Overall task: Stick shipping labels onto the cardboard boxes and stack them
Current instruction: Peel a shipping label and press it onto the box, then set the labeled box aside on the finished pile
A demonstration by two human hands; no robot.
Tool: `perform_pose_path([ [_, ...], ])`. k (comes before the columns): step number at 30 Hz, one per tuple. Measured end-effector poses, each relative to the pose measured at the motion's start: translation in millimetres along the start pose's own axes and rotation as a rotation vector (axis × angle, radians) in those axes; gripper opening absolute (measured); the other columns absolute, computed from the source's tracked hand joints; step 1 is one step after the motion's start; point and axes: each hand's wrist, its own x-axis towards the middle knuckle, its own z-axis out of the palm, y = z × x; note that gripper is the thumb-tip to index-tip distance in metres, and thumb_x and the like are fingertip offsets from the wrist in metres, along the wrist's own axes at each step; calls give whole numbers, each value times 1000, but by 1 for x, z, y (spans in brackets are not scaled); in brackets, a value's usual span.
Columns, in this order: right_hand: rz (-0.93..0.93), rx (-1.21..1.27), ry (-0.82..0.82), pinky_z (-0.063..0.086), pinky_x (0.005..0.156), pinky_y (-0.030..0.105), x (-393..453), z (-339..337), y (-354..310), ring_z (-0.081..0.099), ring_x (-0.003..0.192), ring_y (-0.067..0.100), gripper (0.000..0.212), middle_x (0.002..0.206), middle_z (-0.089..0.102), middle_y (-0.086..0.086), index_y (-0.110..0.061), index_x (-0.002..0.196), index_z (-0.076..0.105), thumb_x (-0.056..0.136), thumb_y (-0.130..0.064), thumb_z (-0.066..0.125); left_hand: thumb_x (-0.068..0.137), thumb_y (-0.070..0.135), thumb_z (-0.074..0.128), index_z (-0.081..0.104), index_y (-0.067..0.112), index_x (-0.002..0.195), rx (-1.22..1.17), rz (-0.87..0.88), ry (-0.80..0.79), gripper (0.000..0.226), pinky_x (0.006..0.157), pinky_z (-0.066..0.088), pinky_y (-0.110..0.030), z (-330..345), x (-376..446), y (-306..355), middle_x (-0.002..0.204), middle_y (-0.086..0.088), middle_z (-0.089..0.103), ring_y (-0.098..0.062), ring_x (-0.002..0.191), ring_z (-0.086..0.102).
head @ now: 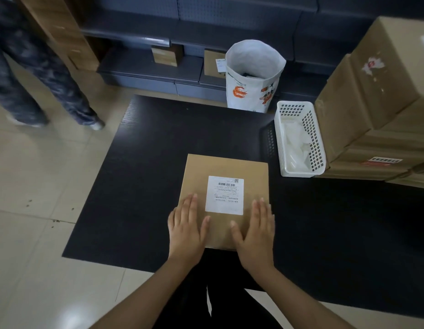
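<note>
view: looking down from the head at a dark table (158, 143) with pale floor tiles to the left.
box: a flat cardboard box (226, 167) lies on the table right in front of the person, its near edge at the table's near edge.
label: a white shipping label (224, 195) with a barcode sits flat on the middle of the box top, square to its edges; no lifted corner shows.
left hand: the left hand (186, 227) lies palm down on the box's near left part, just beside the label, fingers (191, 205) straight and released, grasping nothing.
right hand: the right hand (253, 233) mirrors it on the near right part, fingers straight together, thumb spread toward the label, holding nothing.
why so: with flat palms either side of the label, the hands seem to be steadying the box after smoothing, or getting ready to take it by its sides.
stack: a tall stack (372, 110) of cardboard boxes stands on the table's right side, some with labels; this looks like where the box belongs.
basket: a white basket (281, 138) sits between the box and the stack, touching or nearly touching the stack, with white sheets inside, perhaps peeled backings.
bag: a white bag (253, 91) with orange prints stands open past the table's far edge.
behind: dark shelves (206, 27) hold two small boxes; another person's legs (40, 74) stand at far left.
stage: labelling looks done here; stacking is not yet done.
</note>
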Motion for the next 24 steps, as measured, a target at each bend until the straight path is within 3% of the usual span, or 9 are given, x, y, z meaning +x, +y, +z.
perform_pose_path([
  [3, 226, 108, 116, 14, 120, 41, 4, -7, 2, 16, 146, 23, 77, 158, 23, 8, -12, 152, 20, 92, -53, 46, 95, 60, 22, 24, 16, 150, -108, -157, 77, 71, 116, 16, -38, -11, 14, -4, 155, -1, 29, -19, 143, 22],
  [6, 437, 180, 141, 29, 110, 45, 13, -8, 4, 34, 137, 28, 71, 150, 37, 12, -13, 149, 27, 93, -51, 48, 95, 58, 35, 23, 18, 151, -241, -333, 18, 70, 116, 20, -40, -11, 26, -11, 153, -3, 31, -21, 143, 24],
  [8, 485, 225, 90, 36, 105, 45, 18, -5, 6, 40, 132, 28, 69, 146, 41, 12, -13, 147, 30, 94, -54, 44, 91, 64, 36, 31, 18, 147, -327, -392, -56, 72, 112, 31, -43, -5, 30, -17, 146, -5, 41, -25, 136, 36],
  [10, 509, 270, 38, 42, 98, 44, 21, -1, 9, 46, 125, 27, 67, 141, 47, 10, -13, 144, 35, 93, -57, 41, 89, 66, 36, 39, 19, 140, -421, -413, -119, 70, 98, 44, -41, -2, 29, -20, 133, -3, 53, -24, 121, 51],
  [13, 529, 292, 25, 44, 89, 42, 23, 2, 12, 50, 118, 26, 64, 133, 50, 8, -14, 138, 40, 92, -60, 40, 93, 56, 44, 40, 19, 139, -459, -453, -128, 60, 87, 46, -35, -4, 30, -18, 128, 0, 57, -22, 111, 57],
  [24, 536, 219, -8, 44, 81, 40, 23, -1, 6, 55, 111, 33, 66, 139, 44, 13, -10, 139, 34, 94, -57, 38, 92, 59, 43, 37, 20, 141, -443, -488, -135, 63, 91, 49, -38, -7, 30, -14, 126, -2, 60, -25, 109, 59],
])
